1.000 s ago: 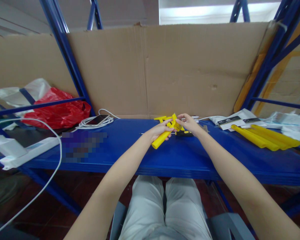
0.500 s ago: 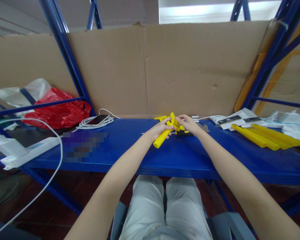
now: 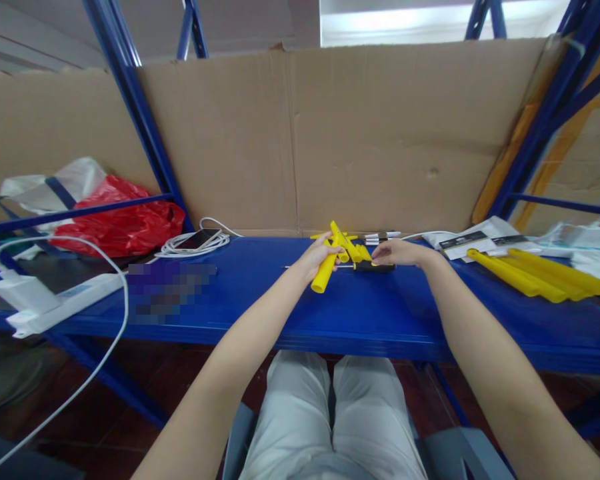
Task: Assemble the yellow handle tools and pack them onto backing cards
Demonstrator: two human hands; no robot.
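My left hand [image 3: 321, 257] is wrapped round a yellow part [image 3: 322, 276] with a round tube end that points toward me and a forked upper end. To its right, my right hand [image 3: 386, 253] is apart from that part, its fingers bent down over several small yellow pieces [image 3: 363, 253]. Whether its fingertips grip one of them is too small to tell. Just below those fingers lies a screwdriver with a black handle [image 3: 375, 267], its thin shaft running left behind my left hand. White-and-black pens [image 3: 383, 236] lie behind.
Several long yellow tubes [image 3: 540, 275] and packets [image 3: 473, 241] lie at the right. At the left are a white power strip [image 3: 75, 301], a coiled white cable [image 3: 195, 244], a phone and a red bag [image 3: 130, 213]. Cardboard [image 3: 370, 133] stands behind the blue table [image 3: 260, 300].
My right hand has moved right, away from the yellow part in my left hand, and down beside the small pieces. The pens and the black handle show more.
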